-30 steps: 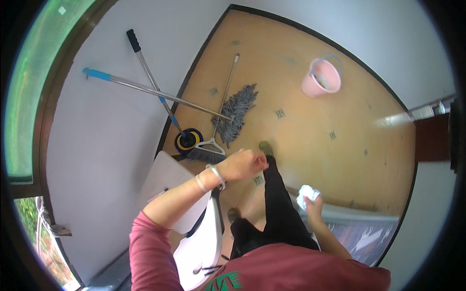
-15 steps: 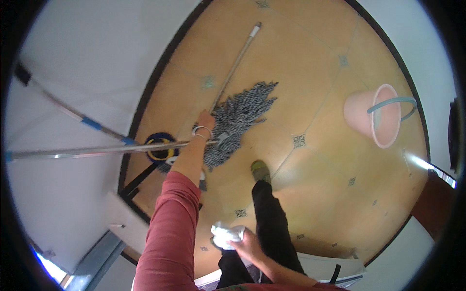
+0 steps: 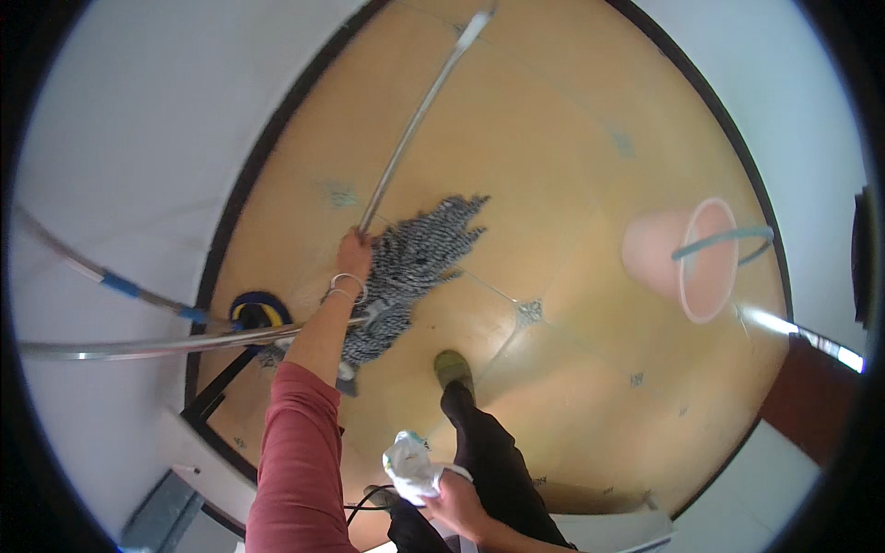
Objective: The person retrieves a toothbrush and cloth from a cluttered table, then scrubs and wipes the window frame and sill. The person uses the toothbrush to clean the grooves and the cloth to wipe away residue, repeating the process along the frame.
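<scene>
My left hand (image 3: 355, 254) is closed around a metal pole (image 3: 415, 120) with a white end. The pole points away across the tiled floor; its near end is hidden behind my forearm, so I cannot tell its head. Close by that hand, partly under it, spreads a black-and-grey string mop (image 3: 419, 244). Its shiny handle (image 3: 166, 346) runs off left, passing behind my arm. Low in front of me, my right hand (image 3: 454, 509) grips a crumpled white bundle (image 3: 410, 468), perhaps plastic or cloth.
A pink bucket (image 3: 650, 253) with a grey handle stands at the right. At the left wall are a blue-and-yellow round object (image 3: 260, 311) and a pole with blue bands (image 3: 120, 284). My shoe (image 3: 453, 369) is on the floor near the mop. Dark skirting edges the walls.
The white end of the pole looks larger and farther up in the view, with my left hand still on it. The view has shifted, moving the bucket and mop left and down.
</scene>
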A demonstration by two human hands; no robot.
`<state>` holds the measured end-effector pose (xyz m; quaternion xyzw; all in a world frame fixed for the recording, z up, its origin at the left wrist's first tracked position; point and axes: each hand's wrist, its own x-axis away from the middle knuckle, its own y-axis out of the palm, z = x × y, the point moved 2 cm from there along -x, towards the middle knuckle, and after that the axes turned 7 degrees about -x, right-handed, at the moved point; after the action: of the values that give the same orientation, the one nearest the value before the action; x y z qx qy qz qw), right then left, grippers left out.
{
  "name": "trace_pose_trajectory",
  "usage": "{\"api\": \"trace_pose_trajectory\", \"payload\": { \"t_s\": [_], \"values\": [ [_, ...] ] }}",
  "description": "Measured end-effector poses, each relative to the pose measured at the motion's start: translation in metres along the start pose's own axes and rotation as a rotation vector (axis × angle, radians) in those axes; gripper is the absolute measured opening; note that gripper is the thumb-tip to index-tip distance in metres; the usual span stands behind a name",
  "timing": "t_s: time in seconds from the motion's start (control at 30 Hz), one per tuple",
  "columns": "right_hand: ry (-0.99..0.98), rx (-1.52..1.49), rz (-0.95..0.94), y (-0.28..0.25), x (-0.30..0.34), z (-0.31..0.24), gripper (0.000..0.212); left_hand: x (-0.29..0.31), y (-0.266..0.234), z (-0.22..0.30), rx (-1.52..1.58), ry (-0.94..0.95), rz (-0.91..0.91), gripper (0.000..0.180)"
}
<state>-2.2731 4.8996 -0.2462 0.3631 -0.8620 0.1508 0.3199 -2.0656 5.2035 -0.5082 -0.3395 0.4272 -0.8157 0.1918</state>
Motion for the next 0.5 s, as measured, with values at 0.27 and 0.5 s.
{"api": "trace_pose_trajectory", "payload": {
  "t_s": [0.27,0.5],
  "values": [
    [0.078,-0.172,0.106,0.021,-0.026,0.036,0.038,0.076,-0.255,0.101,0.718,0.222,0.388,0.013],
    [0.085,-0.457,-0.002,0.041,-0.006,0.025,0.030,0.193,-0.470,0.094,1.600,0.341,0.574,0.032]
  ]
}}
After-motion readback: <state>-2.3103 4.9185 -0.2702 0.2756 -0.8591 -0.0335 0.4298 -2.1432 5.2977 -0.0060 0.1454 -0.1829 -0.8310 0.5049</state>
